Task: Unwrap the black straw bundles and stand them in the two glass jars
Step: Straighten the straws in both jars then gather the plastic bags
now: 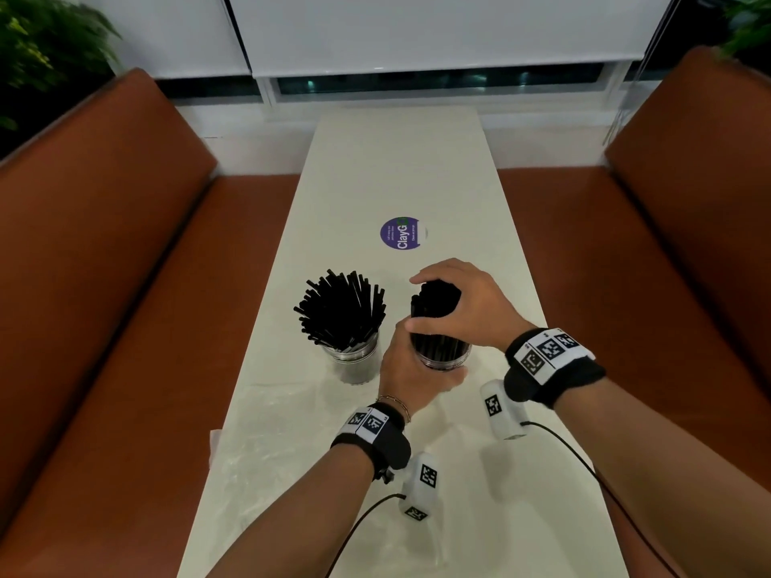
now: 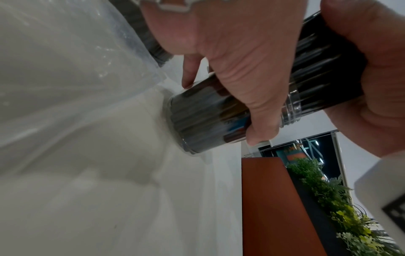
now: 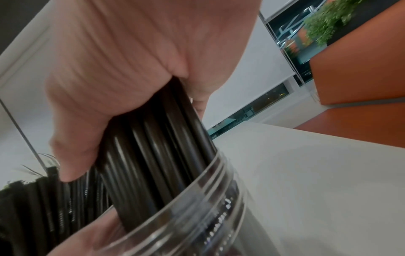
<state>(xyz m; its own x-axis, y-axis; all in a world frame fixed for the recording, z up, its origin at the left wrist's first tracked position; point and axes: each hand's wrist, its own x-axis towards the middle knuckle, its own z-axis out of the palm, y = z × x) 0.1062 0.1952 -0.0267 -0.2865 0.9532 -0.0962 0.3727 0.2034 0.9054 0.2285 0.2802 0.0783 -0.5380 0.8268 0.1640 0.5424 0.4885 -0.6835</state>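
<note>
Two glass jars stand mid-table. The left jar holds black straws fanned out loosely. My left hand wraps around the right jar, whose base sits on the table in the left wrist view, jar. My right hand grips a tight bundle of black straws from above, their lower ends inside that jar. The right wrist view shows the straw bundle entering the jar's threaded glass rim under my right hand.
Clear plastic wrap lies crumpled on the white table near me, left of my left forearm. A purple round sticker sits beyond the jars. Orange bench seats flank the table on both sides.
</note>
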